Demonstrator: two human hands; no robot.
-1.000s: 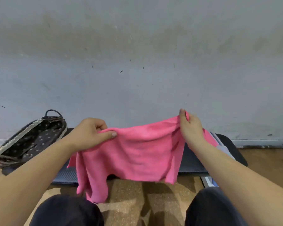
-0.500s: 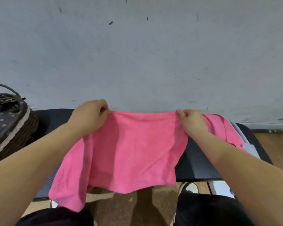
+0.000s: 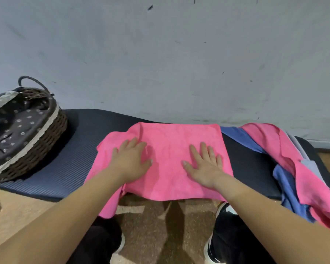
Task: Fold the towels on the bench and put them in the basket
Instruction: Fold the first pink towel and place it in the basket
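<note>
A pink towel [image 3: 168, 149] lies spread over the dark padded bench [image 3: 74, 149], its near edge and left corner hanging off the front. My left hand [image 3: 131, 161] rests flat on its left part, fingers spread. My right hand [image 3: 204, 164] lies flat on its right part, also spread. Neither hand grips anything. At the bench's left end stands a dark wicker basket [image 3: 36, 147] with a dotted fabric lining and a loop handle. A heap of towels [image 3: 286, 164], pink, blue and pale grey, lies on the right end and droops over the front edge.
A grey wall [image 3: 170, 54] rises directly behind the bench. Below the bench are brown floor [image 3: 151, 225] and my dark-trousered legs with black-and-white shoes [image 3: 225, 212]. Bare bench surface shows between the basket and the pink towel.
The pink towel was held up by its top edge in both hands; now it lies on the bench and both hands have let go and press flat on it.
</note>
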